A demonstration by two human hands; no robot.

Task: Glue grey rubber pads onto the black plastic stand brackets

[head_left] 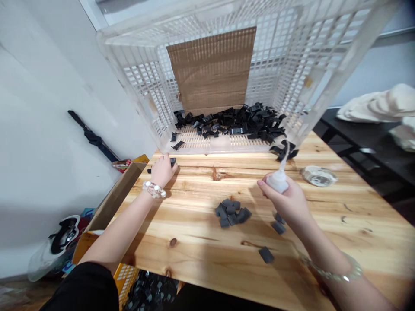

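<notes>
My right hand (288,194) is wrapped around a white squeeze bottle (278,181), whose long thin nozzle points up and away from me. The nozzle reaches in front of a few black plastic clips (284,152) at the crate's front right. At the table's far left, my left hand (162,169) is closed over a black plastic part (173,161), with dark ends showing on both sides of the fingers. Its grip is partly hidden. Between the hands lies a small pile of dark grey foam-like pads (231,212). A single grey pad (266,255) rests closer to me.
A white plastic crate (220,149) lies on its side at the back, holding many black clips (233,123) and a cardboard sheet (214,69). A tape roll (319,176) sits right. Below the wooden table's (194,259) front edge is a yellow crate (125,280) of black parts.
</notes>
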